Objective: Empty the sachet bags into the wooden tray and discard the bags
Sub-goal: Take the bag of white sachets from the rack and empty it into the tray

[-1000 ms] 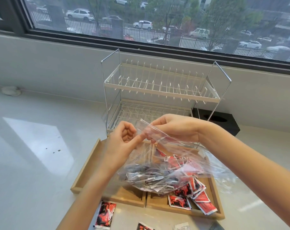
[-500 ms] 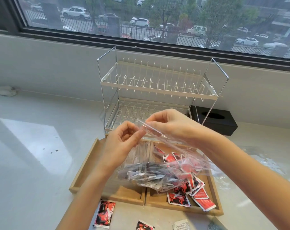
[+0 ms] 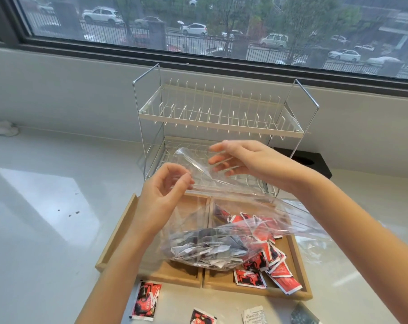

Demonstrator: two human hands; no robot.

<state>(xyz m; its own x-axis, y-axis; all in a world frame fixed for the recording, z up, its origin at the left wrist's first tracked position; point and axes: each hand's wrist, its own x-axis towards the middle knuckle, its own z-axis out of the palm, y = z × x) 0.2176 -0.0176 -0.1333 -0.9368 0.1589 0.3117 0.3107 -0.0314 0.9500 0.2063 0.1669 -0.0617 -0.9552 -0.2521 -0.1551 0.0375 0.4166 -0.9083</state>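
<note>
A clear plastic bag (image 3: 224, 220) full of dark and grey sachets (image 3: 205, 250) hangs over the wooden tray (image 3: 118, 235). My left hand (image 3: 163, 197) pinches the near lip of the bag's mouth. My right hand (image 3: 242, 161) is at the far lip with its fingers spread, and the film drapes over the fingers. The bag's mouth gapes between the two hands. Red sachets (image 3: 268, 260) lie piled in the tray's right compartment, partly under the bag.
A two-tier wire dish rack (image 3: 219, 120) stands just behind the tray, below the window. A black box (image 3: 315, 164) sits to the rack's right. Loose sachets (image 3: 146, 300) lie on the white counter in front of the tray. An empty clear bag (image 3: 315, 249) lies right of the tray.
The hands have pulled apart, and the bag's mouth, pinched together before, now stands open. My right hand's fingers have spread and moved back toward the rack.
</note>
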